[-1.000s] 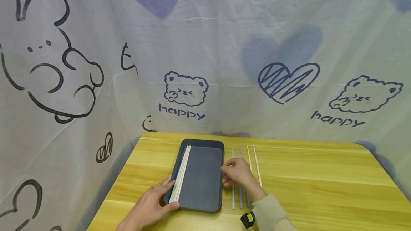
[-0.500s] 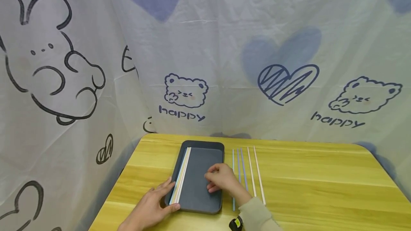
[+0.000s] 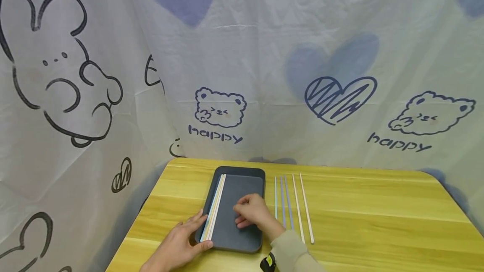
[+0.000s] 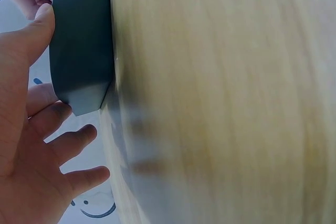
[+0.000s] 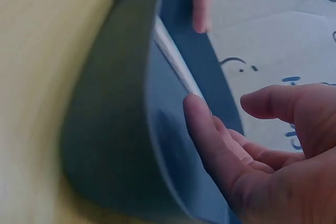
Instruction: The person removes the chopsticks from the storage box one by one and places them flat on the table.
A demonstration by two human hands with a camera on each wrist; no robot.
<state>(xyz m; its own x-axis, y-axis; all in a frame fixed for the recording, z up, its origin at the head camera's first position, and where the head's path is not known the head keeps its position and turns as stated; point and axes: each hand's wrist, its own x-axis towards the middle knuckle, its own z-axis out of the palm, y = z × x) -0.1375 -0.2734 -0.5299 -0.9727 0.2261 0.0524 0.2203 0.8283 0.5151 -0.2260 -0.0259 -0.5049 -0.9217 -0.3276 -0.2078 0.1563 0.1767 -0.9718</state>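
A dark grey tray (image 3: 242, 244) sits on the table, with a row of thin pastel sticks (image 3: 214, 209) like chopsticks along its left side. My left hand (image 3: 177, 240) grips the tray's near left corner, thumb at the front wall and fingers along the left side. Over the tray's right half hovers my right hand (image 3: 254, 211), its fingers loosely bent. In the right wrist view a gap shows between thumb and forefinger (image 5: 202, 124), and a white stick (image 5: 176, 59) lies beyond. Several more sticks (image 3: 297, 205), light blue, purple and pale pink, lie right of the tray, partly behind my right forearm.
The yellow wood table (image 3: 378, 213) extends to the right. A white patterned cloth (image 3: 272, 74) hangs behind it and on the left. A black wrist device (image 3: 268, 261) is by my right sleeve (image 3: 293, 251).
My right hand has moved left from the tray's right edge to above its interior. The left hand stays at the corner, and the sticks lie where they were.
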